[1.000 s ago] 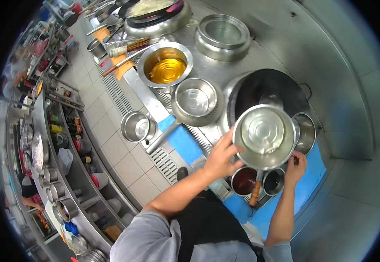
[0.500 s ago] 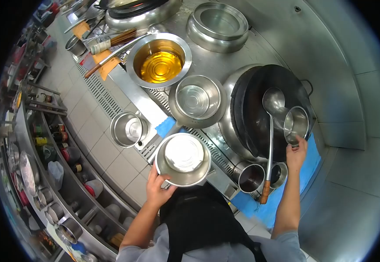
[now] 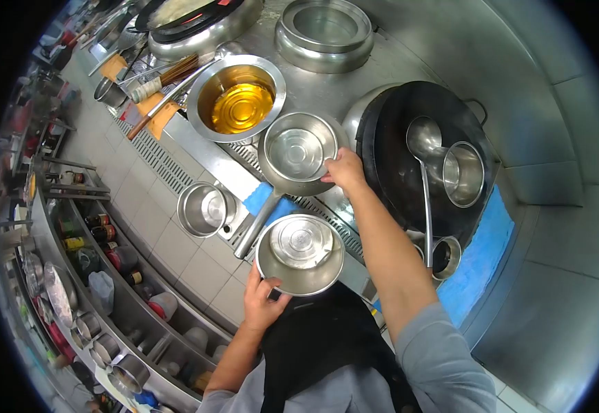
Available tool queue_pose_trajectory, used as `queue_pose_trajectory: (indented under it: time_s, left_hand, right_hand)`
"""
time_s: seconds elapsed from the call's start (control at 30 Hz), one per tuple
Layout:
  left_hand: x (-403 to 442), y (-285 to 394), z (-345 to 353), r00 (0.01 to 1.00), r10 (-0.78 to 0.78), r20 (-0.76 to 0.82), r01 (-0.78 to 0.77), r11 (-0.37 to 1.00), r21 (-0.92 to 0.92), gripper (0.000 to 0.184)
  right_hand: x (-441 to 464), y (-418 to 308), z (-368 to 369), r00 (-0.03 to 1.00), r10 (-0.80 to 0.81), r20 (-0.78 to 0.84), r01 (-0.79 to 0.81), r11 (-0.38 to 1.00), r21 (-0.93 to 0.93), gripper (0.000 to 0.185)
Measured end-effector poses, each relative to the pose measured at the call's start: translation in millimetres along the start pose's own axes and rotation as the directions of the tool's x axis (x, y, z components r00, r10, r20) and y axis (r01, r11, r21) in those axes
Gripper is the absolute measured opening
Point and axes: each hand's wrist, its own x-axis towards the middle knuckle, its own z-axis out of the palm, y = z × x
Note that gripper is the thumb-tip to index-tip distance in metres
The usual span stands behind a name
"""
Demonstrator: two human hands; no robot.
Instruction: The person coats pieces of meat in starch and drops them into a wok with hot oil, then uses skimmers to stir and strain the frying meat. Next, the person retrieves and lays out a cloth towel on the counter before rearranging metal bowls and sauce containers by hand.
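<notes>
My left hand (image 3: 265, 303) grips the near rim of a deep steel bowl (image 3: 310, 274), which is held tilted in front of my apron. A bright round base shows inside it. Farther ahead, my right hand (image 3: 346, 170) has its fingers closed on the right rim of a second steel bowl (image 3: 301, 146). That bowl sits in a pan whose long handle (image 3: 261, 224) points towards me over a blue cloth (image 3: 261, 197). Beyond on the left is a wide steel pot (image 3: 199, 113) with clear yellow liquid, probably oil.
On the right, a black wok (image 3: 389, 165) carries a long ladle (image 3: 423, 138) and a small steel cup (image 3: 463, 175). Another steel pot (image 3: 199, 210) stands left of the counter edge. A brush (image 3: 175, 71) lies near the oil pot. Shelves with bottles run along my left.
My right hand has let go of the small cup, now left on the wok, and moved left to the second bowl's rim. The left hand's bowl has shifted slightly right relative to the view.
</notes>
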Motion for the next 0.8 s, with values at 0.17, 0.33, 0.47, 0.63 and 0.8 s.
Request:
queue_pose_trajectory:
  time_s: [0.17,0.33,0.47,0.63,0.8]
  left_hand:
    - [2.7,4.6,-4.0,0.997,-0.012,-0.082,0.01,1.0,-0.018,0.039]
    - [15.2,9.2,-4.6,0.994,0.005,-0.11,-0.003,1.0,0.017,0.038]
    - [23.3,16.2,-8.1,0.987,0.09,-0.132,-0.092,0.996,-0.005,0.043]
    - [27.2,27.4,-18.4,0.971,0.178,-0.16,-0.16,0.98,0.119,0.04]
    - [34.6,55.0,-29.5,0.946,0.246,-0.213,-0.215,0.964,0.158,0.036]
  right_hand:
    - [-42.2,-8.0,-9.8,0.759,-0.575,-0.304,0.488,0.812,-0.319,0.013]
    - [-59.5,2.4,-22.6,0.716,-0.584,-0.382,0.541,0.81,-0.225,0.014]
    - [-45.1,26.7,-8.0,0.902,-0.333,-0.274,0.351,0.936,0.018,0.016]
    - [-23.4,46.8,10.5,0.982,-0.126,-0.143,0.166,0.936,0.31,0.019]
    - [-91.4,3.5,-22.3,0.956,-0.247,-0.158,0.292,0.845,0.447,0.032]
